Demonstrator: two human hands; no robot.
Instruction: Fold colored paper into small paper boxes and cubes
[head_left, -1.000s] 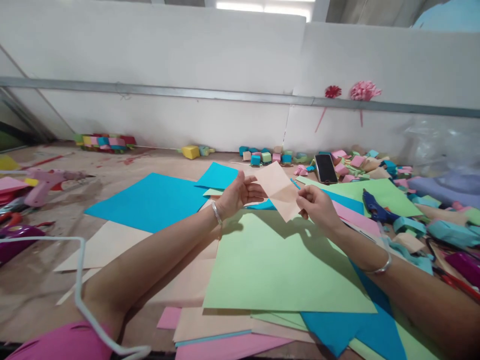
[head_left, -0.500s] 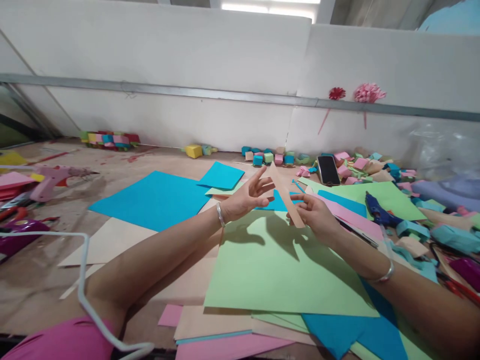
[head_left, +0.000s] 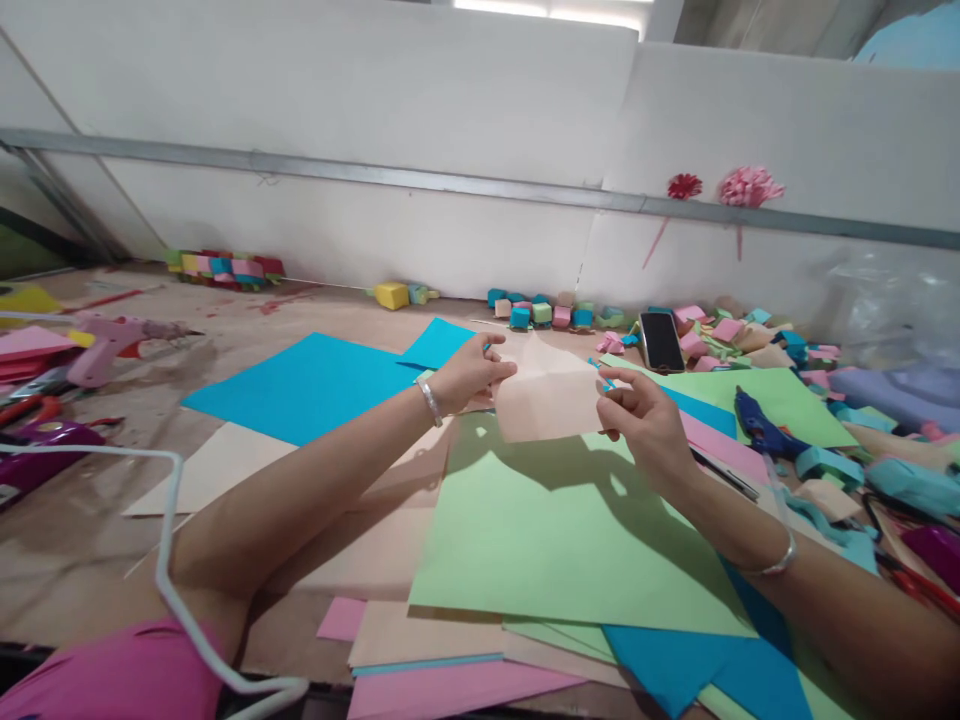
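Note:
A small peach sheet of paper (head_left: 551,400) is held up in the air, a crease showing across it. My left hand (head_left: 469,375) pinches its left edge between thumb and fingers. At the right edge, my right hand (head_left: 641,410) grips it with the thumb in front. Below both hands lies a large light green sheet (head_left: 570,540), with their shadows on it. Blue paper (head_left: 315,385) is spread to the left, beside my left forearm, and a smaller blue sheet (head_left: 435,343) is just behind my left wrist.
Small folded paper cubes (head_left: 540,313) line the wall. A phone (head_left: 661,342), a blue glue gun (head_left: 761,420) and heaped paper pieces stand at right. A pink glue gun (head_left: 112,345) lies left. A white cable (head_left: 169,540) crosses in front of my left arm.
The peach paper has turned from nearly edge-on to broad face toward me. My left hand, open and apart from it before, has closed on its left edge. My right hand has moved slightly right.

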